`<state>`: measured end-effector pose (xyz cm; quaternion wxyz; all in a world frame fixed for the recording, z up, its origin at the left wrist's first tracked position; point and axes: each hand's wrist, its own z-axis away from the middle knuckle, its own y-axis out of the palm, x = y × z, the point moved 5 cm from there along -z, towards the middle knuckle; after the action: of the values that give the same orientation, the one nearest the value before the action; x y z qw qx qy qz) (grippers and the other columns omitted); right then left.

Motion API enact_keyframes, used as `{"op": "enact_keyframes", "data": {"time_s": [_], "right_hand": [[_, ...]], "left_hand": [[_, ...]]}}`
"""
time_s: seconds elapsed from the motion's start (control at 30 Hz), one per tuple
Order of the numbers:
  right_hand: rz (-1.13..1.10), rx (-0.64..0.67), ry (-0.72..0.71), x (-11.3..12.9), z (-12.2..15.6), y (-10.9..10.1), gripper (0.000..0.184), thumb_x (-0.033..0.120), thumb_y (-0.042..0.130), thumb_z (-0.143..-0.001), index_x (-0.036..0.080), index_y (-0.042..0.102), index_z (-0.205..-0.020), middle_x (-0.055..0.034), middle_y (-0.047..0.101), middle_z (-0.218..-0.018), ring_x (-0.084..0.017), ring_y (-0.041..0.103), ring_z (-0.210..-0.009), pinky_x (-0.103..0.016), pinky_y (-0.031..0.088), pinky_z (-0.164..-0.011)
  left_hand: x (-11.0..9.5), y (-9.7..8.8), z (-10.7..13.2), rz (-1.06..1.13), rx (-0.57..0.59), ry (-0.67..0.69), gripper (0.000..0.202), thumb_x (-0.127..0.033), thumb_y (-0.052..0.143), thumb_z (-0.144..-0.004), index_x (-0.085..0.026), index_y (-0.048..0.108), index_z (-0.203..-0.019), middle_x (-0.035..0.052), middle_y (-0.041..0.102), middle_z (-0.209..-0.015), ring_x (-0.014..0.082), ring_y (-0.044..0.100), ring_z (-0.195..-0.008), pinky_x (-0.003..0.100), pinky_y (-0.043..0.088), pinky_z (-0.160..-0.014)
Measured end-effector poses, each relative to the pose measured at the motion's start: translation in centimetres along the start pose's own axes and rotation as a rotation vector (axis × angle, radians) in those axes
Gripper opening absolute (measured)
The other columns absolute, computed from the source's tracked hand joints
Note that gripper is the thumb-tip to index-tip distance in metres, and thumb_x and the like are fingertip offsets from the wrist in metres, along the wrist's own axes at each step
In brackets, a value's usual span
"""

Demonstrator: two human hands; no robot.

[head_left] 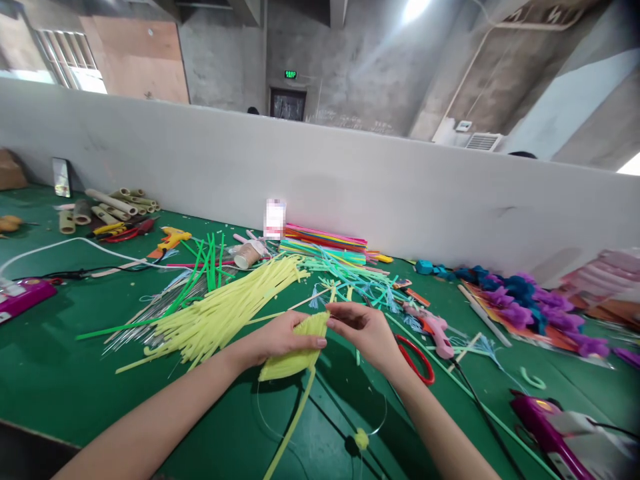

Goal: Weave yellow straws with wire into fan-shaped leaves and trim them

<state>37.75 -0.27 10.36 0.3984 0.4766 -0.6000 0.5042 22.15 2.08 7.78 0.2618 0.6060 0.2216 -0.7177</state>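
Note:
My left hand (280, 340) is closed round a flat leaf-shaped piece made of yellow pipe cleaners (295, 350), thumb on top. A yellow stem (290, 427) hangs from it toward me. My right hand (365, 330) pinches the upper tip of the same piece with its fingertips. Both hands are above the green table (60, 380), just right of a big loose pile of yellow pipe cleaners (225, 310).
Green sticks (207, 257), a paper cup (249, 254), coloured pipe-cleaner bundles (325, 239), red scissors (415, 358), a pink glue gun (435, 328), a yellow glue gun (170, 237), bamboo tubes (113, 203) and purple-blue fluffy pieces (530, 303) lie around. A grey partition (350, 180) runs behind.

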Motion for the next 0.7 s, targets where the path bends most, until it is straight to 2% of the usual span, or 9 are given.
{"op": "enact_keyframes", "data": {"time_s": [0.4,0.63,0.7], "right_hand": [[-0.057,0.047,0.111,0.31,0.23,0.13,0.036,0.037,0.077,-0.065,0.017,0.071,-0.095,-0.0067,0.073,-0.087,-0.020,0.067,-0.081,-0.035,0.053,-0.078],[-0.021,0.042,0.094,-0.31,0.16,0.21,0.037,0.039,0.075,-0.068,0.017,0.070,-0.097,-0.0080,0.073,-0.090,-0.022,0.067,-0.083,-0.036,0.053,-0.078],[-0.001,0.033,0.081,-0.40,0.17,0.30,0.037,0.039,0.075,-0.068,0.017,0.070,-0.097,-0.0080,0.073,-0.089,-0.022,0.067,-0.083,-0.036,0.053,-0.077]], "left_hand": [[-0.12,0.41,-0.02,-0.042,-0.005,0.057,0.042,-0.052,0.072,-0.067,-0.015,0.057,-0.079,-0.0024,0.051,-0.065,0.0091,0.047,-0.054,0.019,0.037,-0.049],[-0.05,0.35,-0.01,-0.091,-0.029,0.047,0.045,-0.054,0.071,-0.067,-0.014,0.061,-0.086,-0.0009,0.056,-0.069,0.0113,0.050,-0.058,0.021,0.038,-0.052],[-0.33,0.25,-0.04,-0.135,-0.056,0.095,0.046,-0.054,0.069,-0.069,-0.014,0.063,-0.090,0.0006,0.058,-0.073,0.0128,0.051,-0.063,0.022,0.039,-0.056]]}}
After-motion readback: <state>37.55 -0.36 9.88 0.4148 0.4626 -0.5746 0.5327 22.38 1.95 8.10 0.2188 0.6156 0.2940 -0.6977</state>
